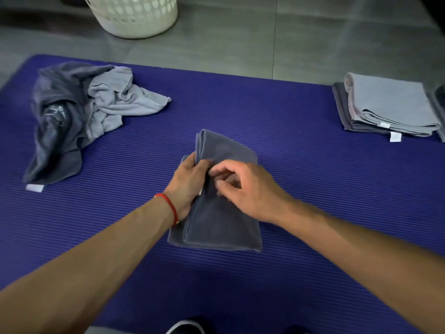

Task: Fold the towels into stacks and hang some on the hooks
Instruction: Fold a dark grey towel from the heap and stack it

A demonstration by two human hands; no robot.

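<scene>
A dark grey towel (216, 225), folded into a narrow strip, lies in the middle of the blue mat (313, 201). My left hand (190, 182) grips its left edge, fingers curled over the layers. My right hand (245, 189) pinches the cloth beside the left fingers, at the strip's middle. A loose heap of unfolded towels (79, 109), dark and light grey, lies at the mat's far left. A neat stack of folded towels (387, 107), light grey over dark grey, sits at the far right.
A white perforated laundry basket (134, 15) stands on the grey tiled floor beyond the mat. Another folded item shows partly at the right frame edge (440, 109). A dark shoe (187, 327) pokes in at the bottom edge.
</scene>
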